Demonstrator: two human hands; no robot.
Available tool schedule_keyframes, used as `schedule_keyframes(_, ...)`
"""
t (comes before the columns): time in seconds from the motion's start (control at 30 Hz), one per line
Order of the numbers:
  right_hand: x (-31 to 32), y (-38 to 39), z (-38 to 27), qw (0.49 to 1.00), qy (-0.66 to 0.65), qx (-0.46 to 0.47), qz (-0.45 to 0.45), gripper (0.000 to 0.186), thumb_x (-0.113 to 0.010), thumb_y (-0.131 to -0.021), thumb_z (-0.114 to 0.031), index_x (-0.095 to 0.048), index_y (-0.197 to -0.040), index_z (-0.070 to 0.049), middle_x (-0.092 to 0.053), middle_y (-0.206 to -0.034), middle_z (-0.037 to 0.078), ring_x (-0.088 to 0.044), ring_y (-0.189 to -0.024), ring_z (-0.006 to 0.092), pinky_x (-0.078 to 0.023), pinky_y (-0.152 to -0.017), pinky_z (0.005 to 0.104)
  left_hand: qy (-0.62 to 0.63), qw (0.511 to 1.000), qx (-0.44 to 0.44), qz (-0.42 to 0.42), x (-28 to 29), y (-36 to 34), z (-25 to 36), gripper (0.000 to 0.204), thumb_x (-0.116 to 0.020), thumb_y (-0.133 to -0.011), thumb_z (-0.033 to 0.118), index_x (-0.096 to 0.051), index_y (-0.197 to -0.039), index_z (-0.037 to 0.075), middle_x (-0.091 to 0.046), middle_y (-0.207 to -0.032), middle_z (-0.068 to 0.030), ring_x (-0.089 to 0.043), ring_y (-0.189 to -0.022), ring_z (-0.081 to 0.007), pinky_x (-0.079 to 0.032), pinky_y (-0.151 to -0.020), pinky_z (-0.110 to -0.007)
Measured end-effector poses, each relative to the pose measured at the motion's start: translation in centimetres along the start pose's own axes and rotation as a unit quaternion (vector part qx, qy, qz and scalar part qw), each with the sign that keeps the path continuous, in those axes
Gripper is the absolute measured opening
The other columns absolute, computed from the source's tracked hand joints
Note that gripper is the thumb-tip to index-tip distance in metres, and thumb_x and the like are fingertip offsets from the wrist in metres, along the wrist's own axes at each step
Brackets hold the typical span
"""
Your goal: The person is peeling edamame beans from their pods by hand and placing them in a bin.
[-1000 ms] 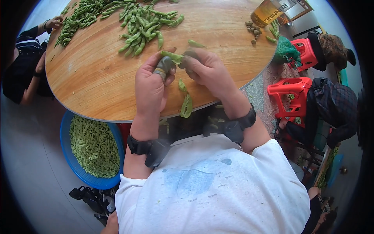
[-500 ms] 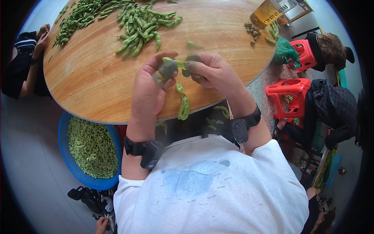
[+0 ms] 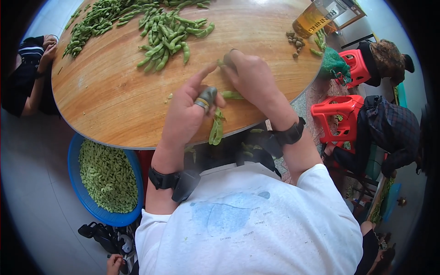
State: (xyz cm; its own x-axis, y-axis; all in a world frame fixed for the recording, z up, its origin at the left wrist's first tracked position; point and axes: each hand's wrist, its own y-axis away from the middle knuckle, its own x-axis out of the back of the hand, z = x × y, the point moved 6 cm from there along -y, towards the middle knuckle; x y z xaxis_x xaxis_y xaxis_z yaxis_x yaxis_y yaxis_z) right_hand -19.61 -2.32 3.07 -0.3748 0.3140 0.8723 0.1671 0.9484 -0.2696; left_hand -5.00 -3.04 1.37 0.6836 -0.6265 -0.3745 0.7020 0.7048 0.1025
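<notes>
My left hand (image 3: 190, 107) is over the near edge of the round wooden table (image 3: 114, 105), index finger stretched out and nothing visible in its grip. Its thumb wears a grey-green cover with a yellow band. Farther forward, my right hand (image 3: 254, 80) bends down to the tabletop, fingertips closed on a green soybean pod (image 3: 221, 63) that is mostly hidden. Another green pod (image 3: 232, 95) lies below that hand. An opened pod shell (image 3: 216, 130) hangs at the table edge, just beside my left fingers. Ahead lies a heap of unshelled pods (image 3: 167, 39).
A blue basin (image 3: 75, 183) of shelled beans stands below the table at left. Small brown lumps (image 3: 295, 43) and a cup of amber liquid (image 3: 316, 20) sit at far right. Red stools (image 3: 337, 119) and seated people are at right; another person's hands (image 3: 48, 48) are at left.
The pod between both hands is gone from there. My hands have separated: the left has dropped lower, the right has reached forward to the pod on the table. A pod now shows below the right hand.
</notes>
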Motion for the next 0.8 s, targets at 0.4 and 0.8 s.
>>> schedule_keyframes(0.4, -2.3, 3.1, -1.9, 0.667, -0.674, -0.198, -0.248, 0.018, -0.052, -0.092, -0.022, -0.056, -0.093, -0.004, -0.042, -0.061, -0.005, -0.033, -0.047, 0.0012, -0.022, -0.039, 0.0175, -0.032, 0.983, -0.144, 0.112, 1.7, -0.4, 1.3, 0.025, -0.052, -0.082, -0.003, -0.062, -0.105, 0.001, -0.062, -0.081, -0.0017, -0.053, -0.07, -0.0061, -0.042, -0.065, -0.017)
schedule_keyframes(0.8, -1.3, 1.8, -7.0, 0.728, -0.615, -0.1, -0.286, 0.023, -0.041, -0.096, -0.021, -0.051, -0.087, -0.003, -0.046, -0.066, -0.001, -0.038, -0.052, 0.0045, -0.03, -0.045, 0.0195, -0.006, 0.983, -0.109, 0.15, 4.2, 0.6, 4.1, 0.024, -0.041, -0.081, -0.004, -0.061, -0.092, 0.004, -0.06, -0.086, -0.0005, -0.049, -0.073, -0.0043, -0.036, -0.061, -0.016)
